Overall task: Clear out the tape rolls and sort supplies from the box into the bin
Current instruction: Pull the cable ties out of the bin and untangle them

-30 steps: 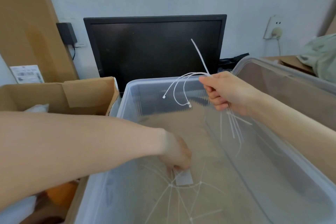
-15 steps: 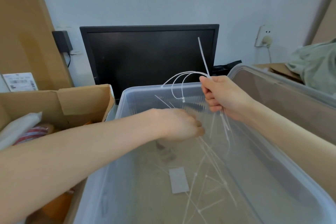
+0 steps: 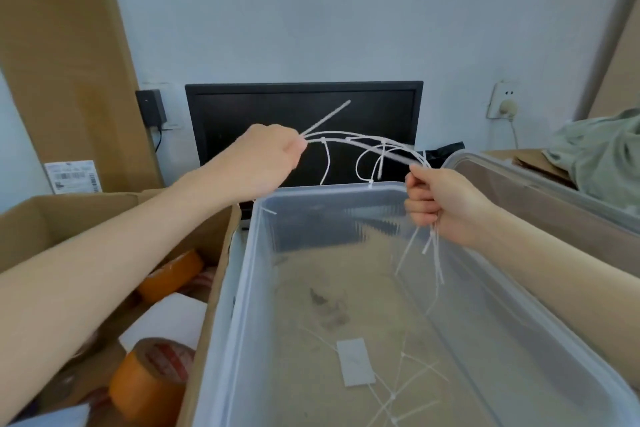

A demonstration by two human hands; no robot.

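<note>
A bundle of white cable ties (image 3: 367, 146) arches above the far rim of the clear plastic bin (image 3: 239, 288). My left hand (image 3: 266, 156) pinches one end of the bundle and my right hand (image 3: 440, 204) grips the other end, with loose tails hanging below it into the bin. More cable ties (image 3: 405, 381) and a small white card (image 3: 355, 362) lie on the bin floor. The cardboard box (image 3: 207, 305) at left holds orange tape rolls (image 3: 149, 381) (image 3: 173, 274).
A black monitor (image 3: 304, 121) stands against the wall behind the bin. A second clear bin or lid (image 3: 540, 198) leans at right, with green cloth (image 3: 602, 156) beyond it. Flat cardboard (image 3: 65, 80) leans on the wall at left.
My left hand rose out of the bin and took hold of the free end of the cable ties held by my right hand. The view tilted up.
</note>
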